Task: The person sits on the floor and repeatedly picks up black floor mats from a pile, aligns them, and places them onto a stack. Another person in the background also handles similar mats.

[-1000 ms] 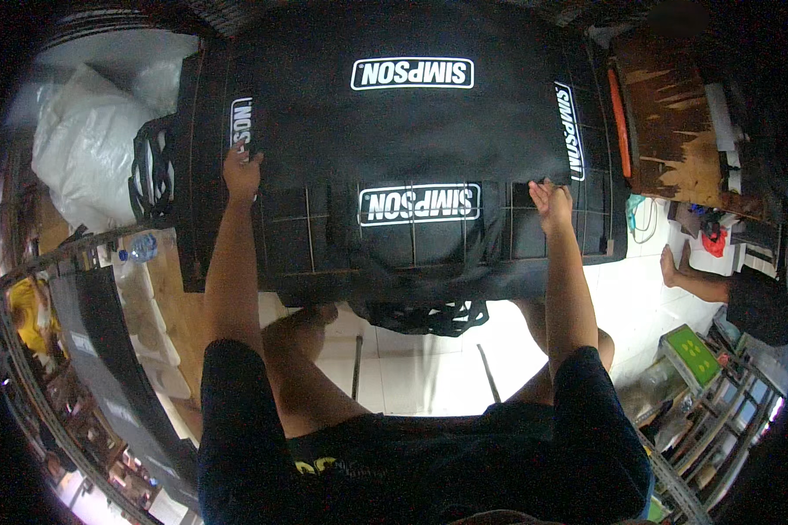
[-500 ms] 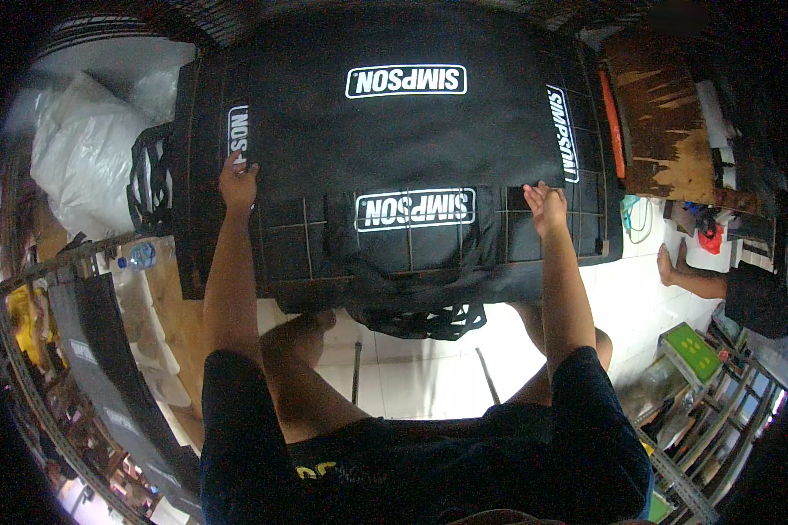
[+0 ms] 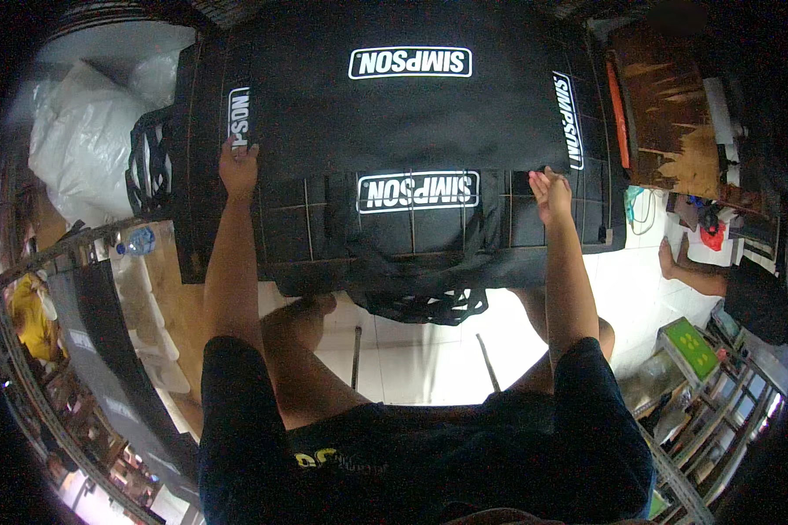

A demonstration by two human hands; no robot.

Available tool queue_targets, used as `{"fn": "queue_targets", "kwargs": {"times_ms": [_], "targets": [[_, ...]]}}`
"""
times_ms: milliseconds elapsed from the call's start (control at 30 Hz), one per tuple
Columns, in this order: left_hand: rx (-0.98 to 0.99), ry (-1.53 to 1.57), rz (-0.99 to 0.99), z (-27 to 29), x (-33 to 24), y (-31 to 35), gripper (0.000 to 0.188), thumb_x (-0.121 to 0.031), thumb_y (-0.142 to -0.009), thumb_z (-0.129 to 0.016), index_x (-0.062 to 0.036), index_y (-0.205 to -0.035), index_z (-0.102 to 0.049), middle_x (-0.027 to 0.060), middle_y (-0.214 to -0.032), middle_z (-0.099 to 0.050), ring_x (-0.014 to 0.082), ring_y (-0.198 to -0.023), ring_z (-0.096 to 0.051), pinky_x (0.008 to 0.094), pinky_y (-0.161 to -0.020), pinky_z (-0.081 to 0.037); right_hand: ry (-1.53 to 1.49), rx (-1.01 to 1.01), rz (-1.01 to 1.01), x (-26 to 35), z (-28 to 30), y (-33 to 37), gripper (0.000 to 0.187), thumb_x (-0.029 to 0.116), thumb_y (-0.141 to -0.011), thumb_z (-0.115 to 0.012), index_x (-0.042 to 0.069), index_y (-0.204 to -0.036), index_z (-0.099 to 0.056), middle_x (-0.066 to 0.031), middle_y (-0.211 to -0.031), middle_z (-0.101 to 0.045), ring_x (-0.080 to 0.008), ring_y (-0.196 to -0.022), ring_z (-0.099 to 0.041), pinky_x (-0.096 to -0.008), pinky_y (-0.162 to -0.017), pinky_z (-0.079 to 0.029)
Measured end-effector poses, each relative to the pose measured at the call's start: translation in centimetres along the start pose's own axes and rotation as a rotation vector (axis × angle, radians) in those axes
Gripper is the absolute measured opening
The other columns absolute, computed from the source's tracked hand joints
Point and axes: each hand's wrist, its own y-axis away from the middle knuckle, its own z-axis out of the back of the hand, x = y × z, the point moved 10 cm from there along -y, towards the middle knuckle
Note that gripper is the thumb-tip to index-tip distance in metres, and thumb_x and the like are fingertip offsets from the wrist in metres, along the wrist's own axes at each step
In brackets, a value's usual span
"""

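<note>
A black fabric sheet (image 3: 394,122) with white printed labels lies over a grid of thin metal bars (image 3: 309,219). Beneath the bars is more black fabric with another white label (image 3: 418,192) and dark looped straps (image 3: 433,304) hanging off the near side. At the sheet's near left corner, my left hand (image 3: 238,168) pinches the edge between thumb and fingers. My right hand (image 3: 552,194) has its fingers closed together at the near right corner, apparently holding that edge. The fingertips' undersides are partly hidden.
White plastic bags (image 3: 83,144) lie at the left, above a clear bottle (image 3: 137,242). A worn wooden board (image 3: 665,131) stands at the right. Another person's foot (image 3: 670,261) rests on the white floor near a green panel (image 3: 688,348).
The sheet, grid and both hands sit slightly higher in the view, as does much of the scene. Both hands stay at the sheet's near corners.
</note>
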Motion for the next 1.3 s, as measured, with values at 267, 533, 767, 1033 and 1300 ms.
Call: {"fn": "queue_targets", "kwargs": {"times_ms": [267, 533, 767, 1033, 1300], "targets": [[-0.113, -0.024, -0.234, 2.2, -2.8, 1.6, 0.060, -0.014, -0.075, -0.070, 0.0005, -0.126, -0.044, 0.0197, -0.119, -0.053, 0.0293, -0.103, -0.056, 0.0369, -0.086, -0.046, 0.009, -0.151, -0.001, -0.2, 2.3, 1.5, 0.026, 0.017, -0.088, -0.057, 0.004, -0.104, -0.041, -0.0151, -0.089, -0.060, -0.0242, -0.074, -0.064, -0.0314, -0.063, -0.056], [0.105, -0.030, -0.114, 5.9, -5.6, 5.9, 0.059, -0.019, -0.077, -0.071, -0.0020, -0.127, -0.044, 0.0181, -0.119, -0.052, 0.0233, -0.104, -0.055, 0.0349, -0.085, -0.046, 0.108, -0.186, 0.061, 2.1, 6.1, 8.5, 0.032, 0.026, -0.087, -0.058, 0.010, -0.111, -0.045, -0.0048, -0.078, -0.062, -0.0132, -0.062, -0.059, -0.0253, -0.056, -0.048], [0.354, 0.348, -0.150, 11.6, -16.9, 20.2, 0.052, -0.013, -0.078, -0.070, -0.0034, -0.123, -0.047, 0.0135, -0.117, -0.052, 0.0214, -0.100, -0.054, 0.0319, -0.082, -0.048, 0.182, -0.050, 0.002, 4.4, 6.8, 17.3, 0.027, 0.026, -0.085, -0.060, 0.014, -0.104, -0.045, -0.0023, -0.079, -0.060, -0.0120, -0.067, -0.057, -0.0272, -0.060, -0.045], [1.023, 0.390, -0.172, 10.0, -26.2, 50.9, 0.057, -0.032, -0.077, -0.071, -0.0070, -0.123, -0.049, 0.0130, -0.113, -0.057, 0.0240, -0.104, -0.056, 0.0360, -0.088, -0.045, 0.464, 0.360, -0.013, 0.6, 7.9, 31.1, 0.022, 0.021, -0.082, -0.061, 0.013, -0.100, -0.052, -0.0030, -0.088, -0.060, -0.0142, -0.072, -0.058, -0.0288, -0.060, -0.045], [1.295, -0.112, -0.261, 0.8, -17.4, 57.8, 0.065, -0.040, -0.079, -0.068, -0.0063, -0.128, -0.043, 0.0133, -0.104, -0.060, 0.0243, -0.095, -0.060, 0.0356, -0.082, -0.048, 1.206, 0.835, 0.319, -7.2, 5.9, 34.3, 0.042, 0.037, -0.079, -0.064, 0.011, -0.111, -0.054, -0.0119, -0.088, -0.065, -0.0246, -0.079, -0.063, -0.0350, -0.070, -0.048]]}}
